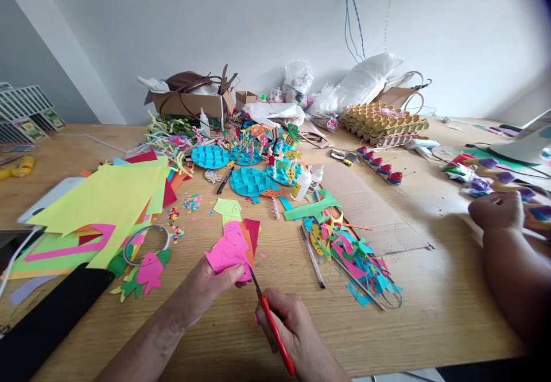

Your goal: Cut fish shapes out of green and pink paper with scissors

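My left hand (221, 278) pinches a sheet of pink paper (228, 250) with fish outlines drawn on it. In my right hand (288, 319) is a pair of scissors (272, 327) with red handles, its blades at the lower right edge of the pink paper. Beyond the paper lie a light green piece (228, 208) with a drawn fish and red and orange strips (252, 235). Cut fish in pink (150, 271) and green rest to the left by a roll of tape (136, 245).
Paper scraps (361, 267) and a pen (313, 257) lie to the right, near a cardboard sheet (365, 209). Blue discs (252, 182) and glue bottles (301, 184) stand farther back. Coloured sheets (107, 192) are stacked left. Another person's arm (503, 267) reaches in from the right.
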Demonstrator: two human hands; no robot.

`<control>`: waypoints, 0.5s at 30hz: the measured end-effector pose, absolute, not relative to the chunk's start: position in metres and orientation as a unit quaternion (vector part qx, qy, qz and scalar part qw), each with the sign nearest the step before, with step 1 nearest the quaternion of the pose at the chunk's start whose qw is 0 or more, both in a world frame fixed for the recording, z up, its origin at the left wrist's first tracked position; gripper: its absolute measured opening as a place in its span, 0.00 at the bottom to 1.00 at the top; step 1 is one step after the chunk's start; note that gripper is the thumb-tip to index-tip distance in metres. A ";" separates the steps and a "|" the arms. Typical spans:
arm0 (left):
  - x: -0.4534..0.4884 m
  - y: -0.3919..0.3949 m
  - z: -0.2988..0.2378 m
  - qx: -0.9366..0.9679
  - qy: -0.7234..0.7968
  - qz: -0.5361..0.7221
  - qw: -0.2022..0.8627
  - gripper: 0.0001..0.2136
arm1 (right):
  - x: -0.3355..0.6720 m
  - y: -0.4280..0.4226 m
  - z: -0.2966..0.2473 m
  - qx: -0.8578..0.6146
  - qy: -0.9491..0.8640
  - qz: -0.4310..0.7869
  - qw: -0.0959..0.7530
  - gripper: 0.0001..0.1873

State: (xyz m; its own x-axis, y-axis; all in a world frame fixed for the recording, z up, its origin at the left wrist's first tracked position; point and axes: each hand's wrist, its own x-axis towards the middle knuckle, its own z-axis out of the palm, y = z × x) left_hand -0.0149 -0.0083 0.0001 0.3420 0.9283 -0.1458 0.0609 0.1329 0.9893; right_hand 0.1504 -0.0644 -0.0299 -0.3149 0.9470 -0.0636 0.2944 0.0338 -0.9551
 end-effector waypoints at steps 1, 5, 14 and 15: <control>-0.015 -0.008 0.000 0.554 0.448 0.353 0.607 0.06 | 0.150 -0.064 -0.030 -0.485 -0.641 0.497 0.327 0.19; -0.015 -0.007 0.000 0.560 0.454 0.341 0.603 0.07 | 0.152 -0.064 -0.031 -0.484 -0.642 0.498 0.324 0.19; -0.019 -0.004 -0.001 0.581 0.452 0.307 0.603 0.07 | 0.155 -0.064 -0.034 -0.473 -0.653 0.490 0.331 0.20; -0.019 -0.004 -0.001 0.583 0.452 0.304 0.603 0.07 | 0.156 -0.064 -0.034 -0.473 -0.654 0.488 0.333 0.20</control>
